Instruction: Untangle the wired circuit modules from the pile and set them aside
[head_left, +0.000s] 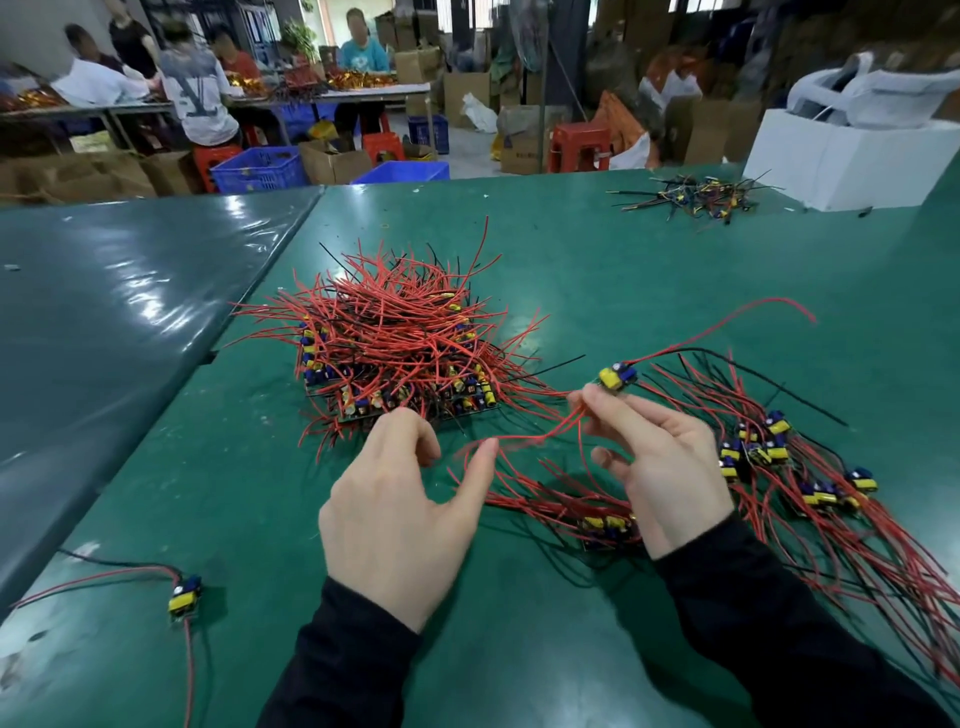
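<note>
Green matting covers the workbench (218, 467) in a cluttered workshop with blue crates (258, 169), cardboard boxes and seated workers behind. Mid-table sits the tangled pile (395, 343) of red-wired circuit modules; separated ones (789, 467) lie right. The right hand (660, 457) pinches one module (616, 376), its red wire running to the left hand (400, 509), whose fingers are loosely spread.

Bright overhead light, glare on table (130, 291), fisheye edges

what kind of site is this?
Likely a small electronics assembly workshop: a tangled pile of wired modules on a green bench, other workers at tables behind, cartons and crates around.
</note>
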